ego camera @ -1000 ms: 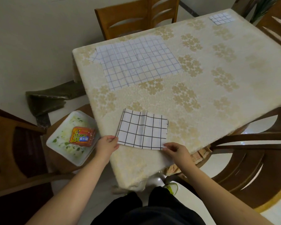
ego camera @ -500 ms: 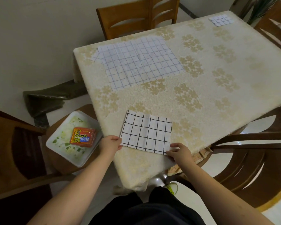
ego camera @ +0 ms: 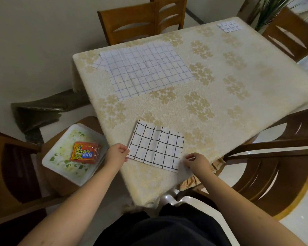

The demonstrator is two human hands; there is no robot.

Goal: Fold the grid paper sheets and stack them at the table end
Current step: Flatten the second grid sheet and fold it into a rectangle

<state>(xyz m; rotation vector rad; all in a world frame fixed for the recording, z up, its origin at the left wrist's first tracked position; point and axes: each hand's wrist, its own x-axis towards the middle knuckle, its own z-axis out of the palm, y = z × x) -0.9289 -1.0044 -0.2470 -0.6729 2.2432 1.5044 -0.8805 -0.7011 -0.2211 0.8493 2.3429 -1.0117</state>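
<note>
Table (ego camera: 220, 103) under cream floral cloth, wooden chairs (ego camera: 140, 22) around. Unfolded grid sheets (ego camera: 146, 68) mid-table; small folded stack (ego camera: 229, 26) at far end. White tray (ego camera: 64, 167) on chair left of table. Folded sheet (ego camera: 155, 148) near edge, long axis across. Left hand (ego camera: 116, 154), right hand (ego camera: 196, 162) pinch near corners.

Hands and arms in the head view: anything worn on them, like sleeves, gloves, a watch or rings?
Nothing that shows. The left hand and right hand are bare, with no gloves, and both forearms are uncovered up to the frame edge, so no sleeve is visible. No watch, band or ring can be made out, though the fingers are small and slightly blurred. Only dark clothing shows, at the lap.
</note>
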